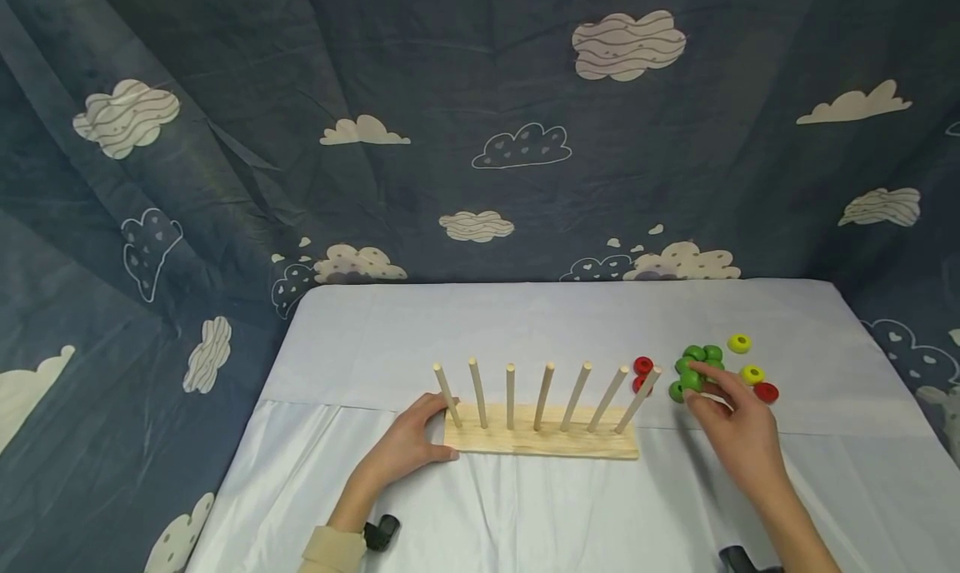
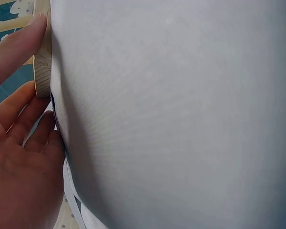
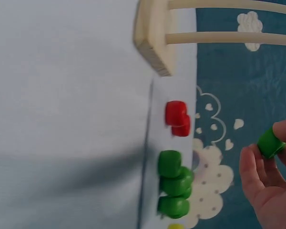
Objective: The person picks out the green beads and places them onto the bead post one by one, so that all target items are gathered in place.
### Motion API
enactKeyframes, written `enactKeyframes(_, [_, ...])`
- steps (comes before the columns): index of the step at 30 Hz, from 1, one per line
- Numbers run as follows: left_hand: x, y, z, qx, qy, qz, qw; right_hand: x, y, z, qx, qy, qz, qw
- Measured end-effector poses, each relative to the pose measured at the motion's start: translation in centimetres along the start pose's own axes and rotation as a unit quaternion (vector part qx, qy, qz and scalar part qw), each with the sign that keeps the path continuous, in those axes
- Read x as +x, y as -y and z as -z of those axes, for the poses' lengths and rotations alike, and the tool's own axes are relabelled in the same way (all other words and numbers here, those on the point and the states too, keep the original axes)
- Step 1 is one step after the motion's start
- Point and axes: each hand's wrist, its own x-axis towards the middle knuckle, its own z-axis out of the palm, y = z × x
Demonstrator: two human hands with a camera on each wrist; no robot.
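A pale wooden peg board [image 1: 540,444] stands on the white cloth, with several upright dowels in a row. My left hand [image 1: 405,444] grips its left end, thumb at the front edge and fingers behind. In the left wrist view, the thumb and fingers straddle the board's end grain [image 2: 43,85]. My right hand [image 1: 738,427] pinches a green bead [image 3: 270,143] between thumb and fingers, held above the cloth. Other green beads [image 3: 169,164] lie clustered below and beyond it. The dowels of the board are bare.
Two red beads [image 1: 642,366] lie just behind the board's right end. Right of the green cluster are two yellow beads [image 1: 739,343] and one red bead [image 1: 766,392]. A dark cloud-print curtain [image 1: 480,57] hangs behind the white-covered table [image 1: 360,340].
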Motion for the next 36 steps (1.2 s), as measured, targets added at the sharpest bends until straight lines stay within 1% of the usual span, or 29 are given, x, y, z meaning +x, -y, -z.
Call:
enactKeyframes(6, [0.0,0.1,0.0,0.000,0.000,0.003,1.0000,0.6,1.3,0.3,0.042,-0.022,0.024,0.999])
enactKeyframes(8, [0.0,0.2,-0.1,-0.004,0.001,0.005,1.0000,0.8,1.8,0.4,0.047,-0.031,0.029,0.998])
enactKeyframes(12, [0.0,0.2,-0.1,-0.009,0.003,0.005,0.9999,1.1,3.2,0.5,0.038,-0.042,0.033,0.998])
enactKeyframes(20, [-0.1,0.1,-0.2,-0.015,-0.002,0.010,0.9998,1.6,5.3,0.5,0.055,-0.035,0.050,0.997])
enactKeyframes(28, [-0.1,0.1,-0.2,-0.012,0.002,0.015,0.9998,2.1,6.9,0.8,0.057,-0.031,0.068,0.996])
enactKeyframes(36, [0.0,0.0,0.0,-0.008,0.003,0.019,0.9998,2.8,8.5,1.1,0.054,-0.024,0.097,0.993])
